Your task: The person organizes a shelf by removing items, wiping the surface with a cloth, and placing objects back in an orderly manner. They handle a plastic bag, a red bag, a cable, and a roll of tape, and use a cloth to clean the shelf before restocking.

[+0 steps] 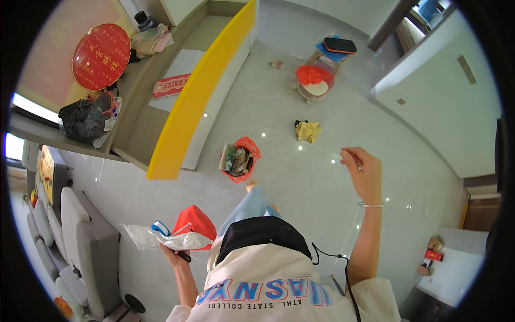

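Observation:
My left hand holds a bundle from below: a crumpled clear plastic bag, a red bag or packet, a blue-and-white round item and a dark object at the palm. Nothing shows in my right hand, raised over the floor with its fingers bent and the thumb near the fingertips. In front of my feet stands a bin lined with a red bag, full of mixed waste. An open drawer with a yellow front is at the left; it holds a red packet on a white sheet.
A crumpled yellow cloth lies on the floor. Beyond it are a wheeled container with a red bag and a stool bearing a black case. The cabinet top carries a round red plaque and dark plastic bags. A grey sofa stands left.

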The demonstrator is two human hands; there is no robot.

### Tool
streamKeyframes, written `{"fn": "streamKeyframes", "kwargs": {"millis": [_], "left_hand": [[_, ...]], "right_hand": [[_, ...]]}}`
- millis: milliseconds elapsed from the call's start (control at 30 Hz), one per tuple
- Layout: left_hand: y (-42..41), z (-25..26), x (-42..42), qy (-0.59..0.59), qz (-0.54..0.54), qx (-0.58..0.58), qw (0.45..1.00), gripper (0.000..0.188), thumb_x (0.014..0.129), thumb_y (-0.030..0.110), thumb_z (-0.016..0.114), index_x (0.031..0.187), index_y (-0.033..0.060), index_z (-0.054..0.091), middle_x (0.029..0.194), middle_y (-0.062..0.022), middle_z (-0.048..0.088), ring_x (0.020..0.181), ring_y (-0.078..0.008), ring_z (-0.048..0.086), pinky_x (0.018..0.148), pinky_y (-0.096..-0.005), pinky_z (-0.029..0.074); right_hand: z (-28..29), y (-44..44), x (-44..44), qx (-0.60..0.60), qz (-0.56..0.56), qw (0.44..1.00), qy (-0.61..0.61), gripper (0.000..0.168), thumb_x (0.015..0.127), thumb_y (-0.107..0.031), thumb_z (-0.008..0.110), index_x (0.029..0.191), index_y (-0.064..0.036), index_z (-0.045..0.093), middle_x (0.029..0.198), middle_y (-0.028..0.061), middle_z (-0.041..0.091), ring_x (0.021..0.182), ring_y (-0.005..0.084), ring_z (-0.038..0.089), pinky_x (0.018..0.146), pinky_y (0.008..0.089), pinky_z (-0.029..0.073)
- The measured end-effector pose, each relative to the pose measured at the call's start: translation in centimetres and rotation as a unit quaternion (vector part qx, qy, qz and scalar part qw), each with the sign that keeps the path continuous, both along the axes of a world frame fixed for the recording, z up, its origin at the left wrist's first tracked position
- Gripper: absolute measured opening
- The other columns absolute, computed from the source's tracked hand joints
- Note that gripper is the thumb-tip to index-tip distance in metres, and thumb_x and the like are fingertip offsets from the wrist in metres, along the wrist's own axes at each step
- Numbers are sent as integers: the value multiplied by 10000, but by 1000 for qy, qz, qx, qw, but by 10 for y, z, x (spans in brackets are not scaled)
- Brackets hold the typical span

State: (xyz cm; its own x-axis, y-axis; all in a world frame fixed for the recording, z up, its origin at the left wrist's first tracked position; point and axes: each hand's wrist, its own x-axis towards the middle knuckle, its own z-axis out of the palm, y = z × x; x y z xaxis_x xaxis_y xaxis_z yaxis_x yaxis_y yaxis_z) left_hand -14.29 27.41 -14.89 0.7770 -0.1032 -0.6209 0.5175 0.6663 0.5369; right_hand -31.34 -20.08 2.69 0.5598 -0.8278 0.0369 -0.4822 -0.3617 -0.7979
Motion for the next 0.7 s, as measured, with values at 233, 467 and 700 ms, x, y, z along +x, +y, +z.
{"fn": "streamKeyframes", "kwargs": {"millis": [233, 467, 700], "left_hand": [[-7, -71, -24, 15, 110, -78, 991, 366, 726, 396, 721, 902, 104, 588, 702, 37, 584, 409, -27, 384, 437, -162, 426], [-79, -56, -24, 70, 203, -108, 971, 393, 740, 414, 689, 919, 75, 598, 726, 18, 609, 376, -23, 365, 469, -170, 466], [-135, -42, -33, -6, 378, -83, 922, 387, 764, 483, 648, 765, 104, 573, 585, 58, 545, 366, -29, 372, 443, -175, 430]], "right_hand": [[3, -65, 127, -7, 134, 991, -17, 196, 854, -149, 601, 911, 37, 630, 732, 83, 647, 687, 127, 635, 632, 221, 467], [43, -109, 264, 32, 233, 969, -80, 212, 863, -146, 601, 929, 55, 616, 769, 49, 630, 694, 98, 618, 657, 211, 476], [2, -92, 457, -26, 472, 879, -60, 205, 825, -167, 627, 898, 25, 624, 753, 138, 654, 663, 194, 641, 615, 288, 500]]}}
